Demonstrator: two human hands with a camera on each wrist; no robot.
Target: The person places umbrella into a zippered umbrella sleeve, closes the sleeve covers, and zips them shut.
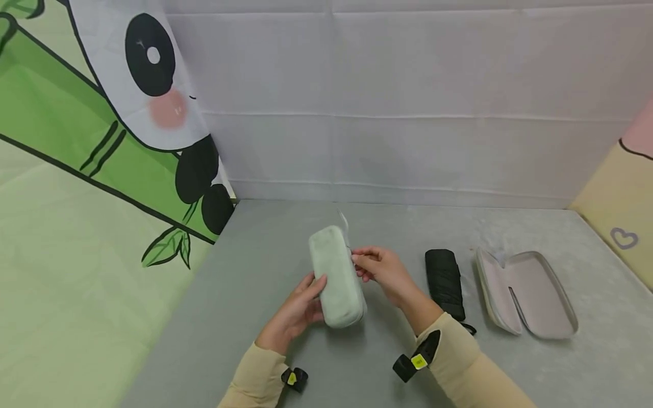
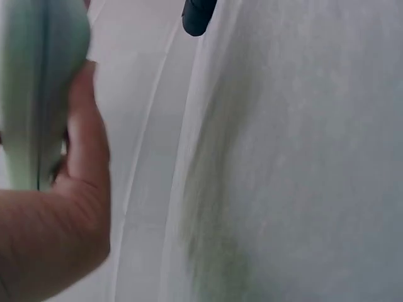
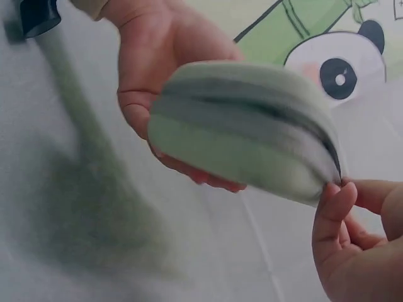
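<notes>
A pale green zippered case (image 1: pixel 336 277) is held up over the table, tilted, its long side facing me. My left hand (image 1: pixel 301 309) grips its lower left side, thumb on the front face and fingers behind. My right hand (image 1: pixel 382 272) pinches the zipper edge on the upper right side. In the right wrist view the case (image 3: pixel 239 151) shows a grey zipper band with a dark line along it, and the right fingertips (image 3: pixel 334 195) pinch the end of that line. The zipper pull itself is hidden by the fingers. A light strap (image 1: pixel 344 221) sticks up from the case's top.
Right of my hands, a black folded umbrella (image 1: pixel 445 283) lies on the grey tabletop (image 1: pixel 229 340). Farther right lies an opened case (image 1: pixel 543 294) with a pale pinkish-grey inside. A white cloth (image 1: pixel 408 102) hangs behind, and a panda-printed cloth (image 1: pixel 76 255) hangs at left.
</notes>
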